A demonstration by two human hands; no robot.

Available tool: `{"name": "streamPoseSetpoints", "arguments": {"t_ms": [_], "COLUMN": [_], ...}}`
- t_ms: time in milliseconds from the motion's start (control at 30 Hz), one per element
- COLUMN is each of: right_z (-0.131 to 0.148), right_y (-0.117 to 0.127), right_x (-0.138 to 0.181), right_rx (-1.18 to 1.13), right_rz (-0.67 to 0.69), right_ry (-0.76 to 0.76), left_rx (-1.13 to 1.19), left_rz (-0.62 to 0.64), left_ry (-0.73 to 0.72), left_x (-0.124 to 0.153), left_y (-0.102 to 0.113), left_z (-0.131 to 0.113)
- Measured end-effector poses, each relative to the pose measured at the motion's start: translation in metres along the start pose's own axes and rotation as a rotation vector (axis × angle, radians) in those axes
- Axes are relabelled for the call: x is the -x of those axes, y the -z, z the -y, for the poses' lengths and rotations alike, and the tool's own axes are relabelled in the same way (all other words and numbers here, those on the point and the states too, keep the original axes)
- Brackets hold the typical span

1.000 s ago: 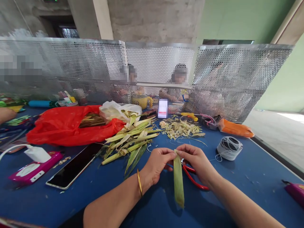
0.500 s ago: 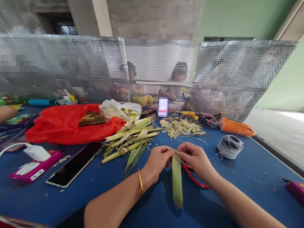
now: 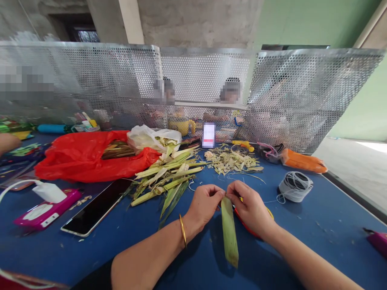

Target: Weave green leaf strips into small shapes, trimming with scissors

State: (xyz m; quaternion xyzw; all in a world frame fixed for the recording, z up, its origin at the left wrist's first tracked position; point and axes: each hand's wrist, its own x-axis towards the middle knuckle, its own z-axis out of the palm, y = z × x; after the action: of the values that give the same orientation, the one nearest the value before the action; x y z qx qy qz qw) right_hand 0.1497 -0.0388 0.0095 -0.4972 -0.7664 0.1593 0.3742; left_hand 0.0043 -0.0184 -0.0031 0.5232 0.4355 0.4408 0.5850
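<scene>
A green strip of corn husk (image 3: 229,233) hangs from my fingertips over the blue table, its lower end pointing toward me. My left hand (image 3: 207,203) pinches its top end between thumb and forefinger; a gold bangle (image 3: 183,230) circles that wrist. Right beside it, my right hand (image 3: 249,207) grips the same end, also in a pinch. Red-handled pliers (image 3: 246,226) lie under my right hand and are mostly hidden by it. The exact fold or knot between the fingertips cannot be made out.
Loose husks (image 3: 166,181) lie ahead on the left beside a red plastic bag (image 3: 81,161). Husk scraps (image 3: 234,161) are piled before a propped phone (image 3: 208,135). A thread spool (image 3: 295,186) stands right, a black phone (image 3: 96,207) left. A perforated metal screen (image 3: 205,72) crosses the back.
The husk's lower end has swung slightly right. My right hand has turned a little and covers more of the pliers. The whole view has shifted slightly.
</scene>
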Motion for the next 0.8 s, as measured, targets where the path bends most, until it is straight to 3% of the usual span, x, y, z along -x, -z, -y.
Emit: {"name": "streamPoseSetpoints", "arguments": {"t_ms": [200,367,500,633,800], "right_z": [-0.0008,0.0017,0.0029,0.0011,0.0016], "right_y": [-0.0023,-0.0044,-0.0075,-0.0095,-0.0063], "right_x": [0.0018,-0.0023,-0.0042,-0.0017,0.0025], "right_rx": [0.004,-0.382,-0.666,-0.586,-0.194], "right_rz": [-0.021,-0.058,0.003,-0.012,-0.08], "right_ry": [0.058,-0.243,-0.455,-0.444,-0.182], "left_rx": [0.074,0.084,0.038,0.009,0.082], "left_rz": [0.007,-0.01,-0.021,-0.053,-0.071], "left_ry": [0.033,0.01,-0.014,-0.012,0.057], "left_x": [0.0018,0.003,0.0044,0.0039,0.0028], "left_y": [-0.0008,-0.0009,-0.0005,-0.001,-0.0016], "left_z": [-0.0032,-0.0055,-0.0043,-0.0019,-0.005]}}
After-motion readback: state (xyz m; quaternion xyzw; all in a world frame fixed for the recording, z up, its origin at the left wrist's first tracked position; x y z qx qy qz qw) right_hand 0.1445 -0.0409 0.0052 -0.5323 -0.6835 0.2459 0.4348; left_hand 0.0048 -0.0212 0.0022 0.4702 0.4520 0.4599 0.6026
